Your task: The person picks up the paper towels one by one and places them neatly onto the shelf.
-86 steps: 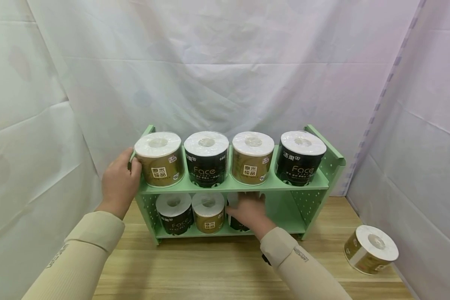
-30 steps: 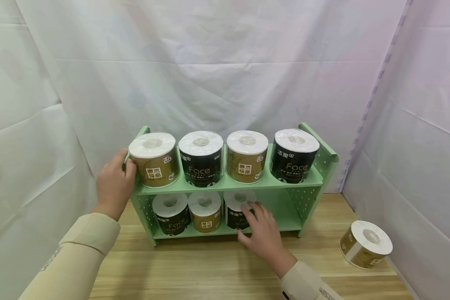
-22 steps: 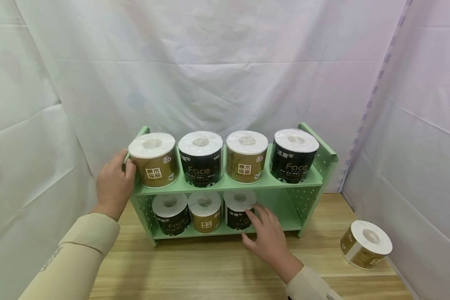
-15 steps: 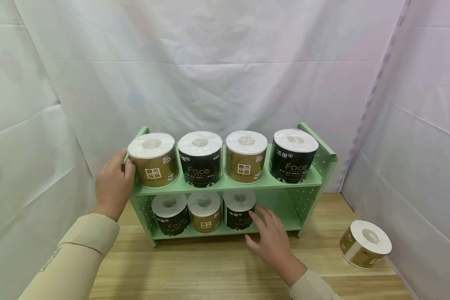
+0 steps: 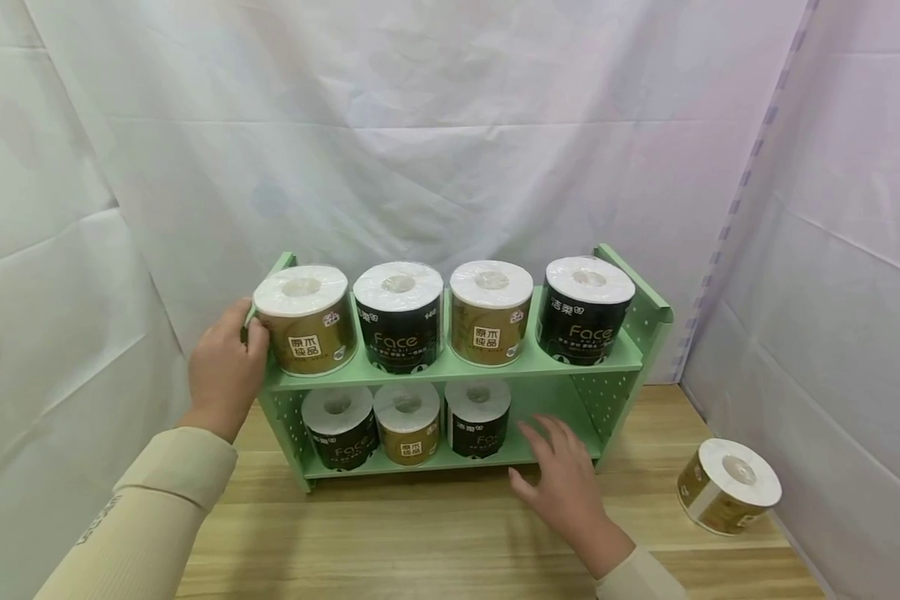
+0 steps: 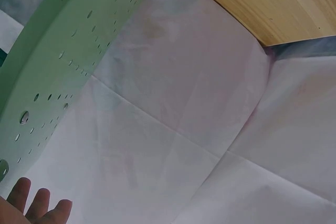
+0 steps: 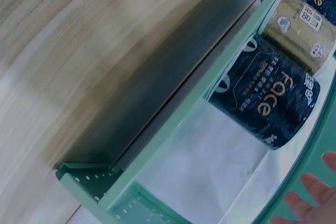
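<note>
A green two-tier shelf [image 5: 465,377] carries wrapped toilet paper rolls. On its upper tier, a gold roll [image 5: 307,333], a black roll [image 5: 397,329], another gold roll and another black one stand in a row. Below are a black roll [image 5: 341,437], a gold roll [image 5: 408,433] and a black roll [image 5: 477,425]. My left hand [image 5: 228,367] holds the shelf's left side panel [image 6: 58,77], thumb at the front; three fingers [image 6: 39,203] show outside it. Fingers loosely bent, my right hand [image 5: 562,479] hovers before the lower tier's right part, touching nothing.
One more gold roll [image 5: 729,492] stands on the wooden table [image 5: 390,542] to the shelf's right. White fabric hangs behind [image 5: 450,167] and on both sides.
My right hand has drawn out of the lower tier, letting go of the black roll there, and moved right and toward me. My left hand stays at the shelf's side.
</note>
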`<state>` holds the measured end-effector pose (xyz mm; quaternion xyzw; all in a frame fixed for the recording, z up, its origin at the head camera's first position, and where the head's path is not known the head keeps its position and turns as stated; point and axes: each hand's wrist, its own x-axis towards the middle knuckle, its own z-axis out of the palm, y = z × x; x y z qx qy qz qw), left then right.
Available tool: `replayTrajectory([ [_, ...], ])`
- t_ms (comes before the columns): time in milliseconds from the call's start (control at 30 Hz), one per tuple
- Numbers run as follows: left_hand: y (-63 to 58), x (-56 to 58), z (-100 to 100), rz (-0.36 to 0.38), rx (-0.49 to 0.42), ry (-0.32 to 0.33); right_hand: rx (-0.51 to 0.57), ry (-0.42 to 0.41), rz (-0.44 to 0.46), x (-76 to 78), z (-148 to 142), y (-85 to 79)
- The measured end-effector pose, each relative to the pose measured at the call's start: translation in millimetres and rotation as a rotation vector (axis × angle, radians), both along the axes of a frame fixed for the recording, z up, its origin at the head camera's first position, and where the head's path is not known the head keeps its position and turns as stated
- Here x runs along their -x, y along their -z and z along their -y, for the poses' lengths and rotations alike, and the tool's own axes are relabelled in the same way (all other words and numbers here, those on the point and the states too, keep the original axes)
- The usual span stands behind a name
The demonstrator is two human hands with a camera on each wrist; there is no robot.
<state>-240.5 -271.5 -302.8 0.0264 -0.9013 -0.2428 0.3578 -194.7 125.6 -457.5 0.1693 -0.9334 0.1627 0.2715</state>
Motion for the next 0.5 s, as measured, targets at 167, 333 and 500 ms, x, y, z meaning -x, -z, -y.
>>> replayTrajectory([
  [167, -0.8, -0.7, -0.2, 0.001, 0.003, 0.005, 0.019, 0.023, 0.007, -0.7, -7.6, -1.6],
  [333, 0.2, -0.5, 0.1, -0.003, 0.004, 0.004, 0.021, 0.042, 0.014, -1.8, -15.1, -0.4],
  [500, 1.0, 0.3, 0.3, -0.013, 0.005, 0.004, 0.018, 0.058, 0.029, -4.0, -23.4, 2.6],
])
